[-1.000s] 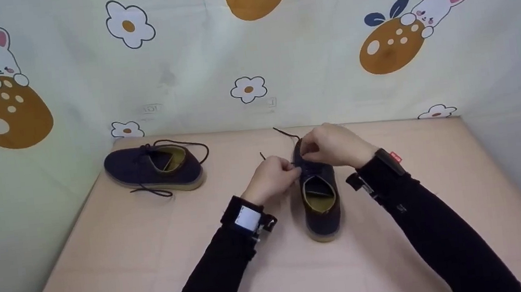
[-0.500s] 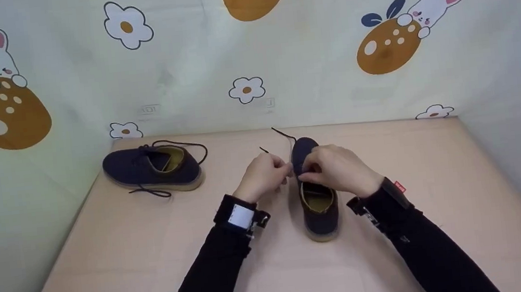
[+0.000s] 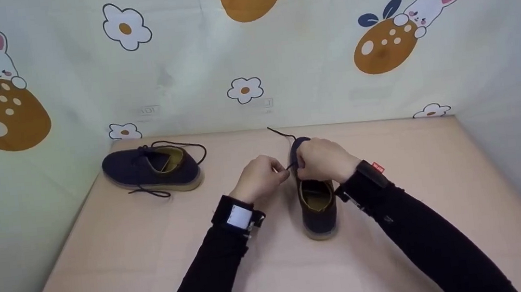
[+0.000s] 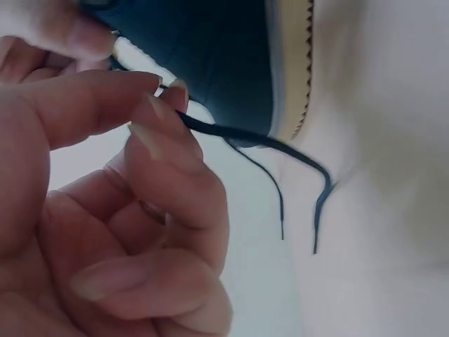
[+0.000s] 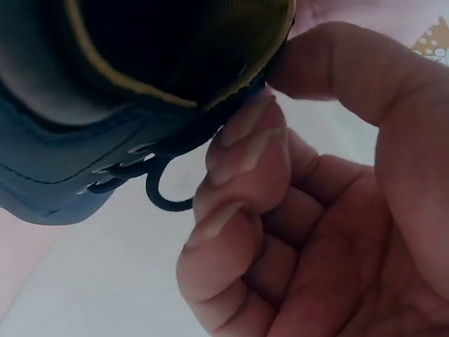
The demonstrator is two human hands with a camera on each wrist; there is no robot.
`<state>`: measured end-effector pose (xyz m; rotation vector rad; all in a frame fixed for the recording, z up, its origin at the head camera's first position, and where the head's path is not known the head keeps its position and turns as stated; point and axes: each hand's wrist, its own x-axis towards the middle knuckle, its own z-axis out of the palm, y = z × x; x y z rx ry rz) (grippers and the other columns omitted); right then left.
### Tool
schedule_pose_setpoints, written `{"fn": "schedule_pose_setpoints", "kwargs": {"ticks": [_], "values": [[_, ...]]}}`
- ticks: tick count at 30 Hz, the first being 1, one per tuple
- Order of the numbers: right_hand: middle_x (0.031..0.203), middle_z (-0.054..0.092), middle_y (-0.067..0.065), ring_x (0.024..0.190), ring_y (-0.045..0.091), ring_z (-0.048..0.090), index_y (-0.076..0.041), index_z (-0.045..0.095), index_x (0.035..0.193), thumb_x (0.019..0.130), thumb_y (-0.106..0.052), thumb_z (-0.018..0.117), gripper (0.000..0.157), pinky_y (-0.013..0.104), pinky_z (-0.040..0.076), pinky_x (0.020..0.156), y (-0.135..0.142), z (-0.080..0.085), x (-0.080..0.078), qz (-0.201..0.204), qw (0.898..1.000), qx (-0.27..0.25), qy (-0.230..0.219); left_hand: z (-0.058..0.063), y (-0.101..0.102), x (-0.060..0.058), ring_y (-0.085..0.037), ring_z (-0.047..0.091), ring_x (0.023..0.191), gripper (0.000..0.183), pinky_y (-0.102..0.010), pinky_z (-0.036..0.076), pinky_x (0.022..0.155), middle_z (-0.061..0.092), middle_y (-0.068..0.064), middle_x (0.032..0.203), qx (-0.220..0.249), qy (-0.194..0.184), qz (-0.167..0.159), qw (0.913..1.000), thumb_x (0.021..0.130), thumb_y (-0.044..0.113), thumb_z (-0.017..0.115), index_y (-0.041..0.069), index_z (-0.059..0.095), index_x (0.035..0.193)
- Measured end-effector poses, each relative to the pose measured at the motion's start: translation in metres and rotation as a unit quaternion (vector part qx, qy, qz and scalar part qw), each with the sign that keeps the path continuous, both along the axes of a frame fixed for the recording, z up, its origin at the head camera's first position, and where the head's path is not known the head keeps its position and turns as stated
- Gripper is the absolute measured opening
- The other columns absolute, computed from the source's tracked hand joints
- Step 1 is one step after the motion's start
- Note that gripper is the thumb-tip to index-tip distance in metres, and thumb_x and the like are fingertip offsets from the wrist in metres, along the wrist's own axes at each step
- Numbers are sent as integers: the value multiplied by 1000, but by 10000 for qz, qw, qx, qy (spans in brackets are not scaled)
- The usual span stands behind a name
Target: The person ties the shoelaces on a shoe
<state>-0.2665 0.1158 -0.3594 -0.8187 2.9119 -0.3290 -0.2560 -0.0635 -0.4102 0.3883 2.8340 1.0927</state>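
Observation:
A dark blue lace-up shoe [image 3: 321, 222] stands upright in the head view, toe pointing away from me. To its left, my left hand [image 3: 260, 177] pinches a dark shoelace [image 4: 242, 133] between thumb and fingertips; the lace's tip dangles past the fingers in the left wrist view. My right hand [image 3: 324, 161] lies over the shoe's lacing, hiding most of it. Its curled fingers [image 5: 242, 158] and thumb pinch at the lacing beside the collar, where a loop of the lace [image 5: 151, 189] hangs from the eyelets. The exact spot held is hidden.
A matching shoe [image 3: 147, 170] lies at the left back, toe to the left, its laces loose. Another lace end [image 3: 280, 132] stretches beyond the near shoe's toe. A patterned curtain [image 3: 193, 61] closes off the back of the pinkish table [image 3: 122, 257].
My right hand came back from the toe toward the shoe's opening, then moved slightly forward and left over the lacing. My left hand shifted slightly left, with lace now showing between the hands.

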Motion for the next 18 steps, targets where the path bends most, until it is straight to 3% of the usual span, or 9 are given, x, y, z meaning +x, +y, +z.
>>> {"fn": "schedule_pose_setpoints", "kwargs": {"ticks": [4,10,18], "values": [[58,55,-4,53,16,50,-11,64,62,77,-16,67,15,30,41,52,9,1,-4,-125,9989,-208,-402,3,-5,6,-16,54,67,16,-29,42,63,63,3,74,196,-177,-110,9996,88,24,70,11,74,79],[63,56,-3,56,15,50,-12,63,68,81,-21,64,16,28,40,53,25,-3,-11,-336,9929,-520,-1011,3,-12,23,-12,52,63,15,-26,42,58,63,4,74,382,-482,-514,9968,89,23,70,11,73,81],[67,58,-1,62,17,52,-10,63,70,85,-19,66,17,30,41,58,31,-5,-11,-575,9879,-1257,-702,8,-18,52,-8,50,56,15,-25,41,53,59,5,66,361,-653,-1001,9922,91,22,68,11,72,83]]}}
